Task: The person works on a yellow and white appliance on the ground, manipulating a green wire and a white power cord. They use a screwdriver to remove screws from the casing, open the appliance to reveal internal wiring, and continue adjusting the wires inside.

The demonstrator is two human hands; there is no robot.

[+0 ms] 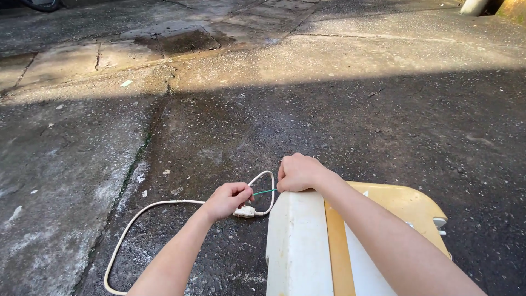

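left hand (pixel 229 199) fisted; right hand (pixel 298 172) fisted, forearms extended

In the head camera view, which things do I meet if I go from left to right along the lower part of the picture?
white cord on the ground → left hand → white plug → thin green wire → right hand → white and yellowed appliance
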